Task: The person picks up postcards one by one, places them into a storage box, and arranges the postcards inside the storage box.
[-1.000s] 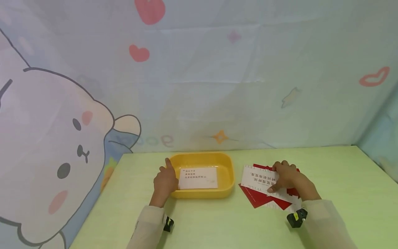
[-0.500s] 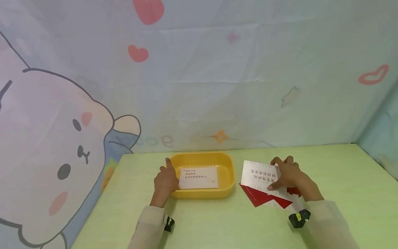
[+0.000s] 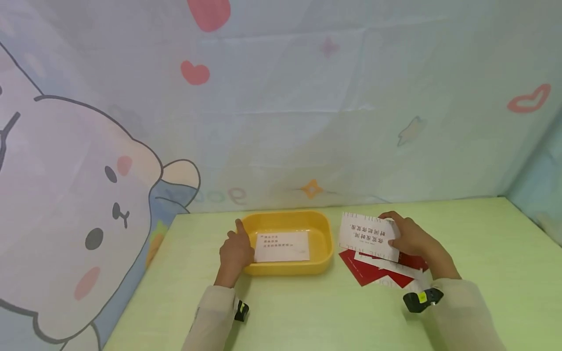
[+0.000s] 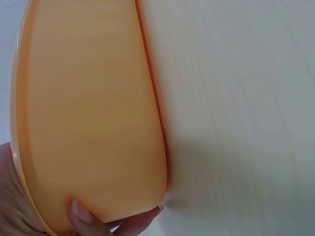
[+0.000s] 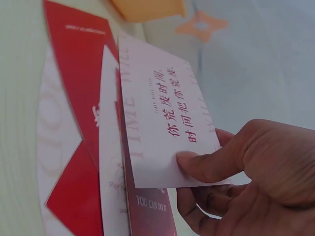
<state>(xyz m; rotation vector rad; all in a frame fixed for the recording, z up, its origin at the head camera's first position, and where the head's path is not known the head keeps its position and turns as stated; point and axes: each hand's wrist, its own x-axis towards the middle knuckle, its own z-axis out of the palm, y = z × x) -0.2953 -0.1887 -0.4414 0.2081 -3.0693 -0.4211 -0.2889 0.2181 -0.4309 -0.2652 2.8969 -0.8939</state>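
Observation:
My right hand pinches a white card printed with dark characters, thumb on its printed face and fingers behind. In the right wrist view the card stands tilted over a loose pile of red cards and white ones. At the left end of a yellow plastic tray, my left hand grips the wall, its index finger along the rim. The left wrist view has the thumb on the tray's outer wall. Inside the tray lies another white card with text.
The pile of red cards lies on the pale green table, to the right of the tray. A printed cloth backdrop hangs along the table's far edge. Black wrist cameras sit on both sleeves.
My right hand has lifted the white card off the pile and tilted it up, exposing another white card and more red below. The left hand stays at the tray.

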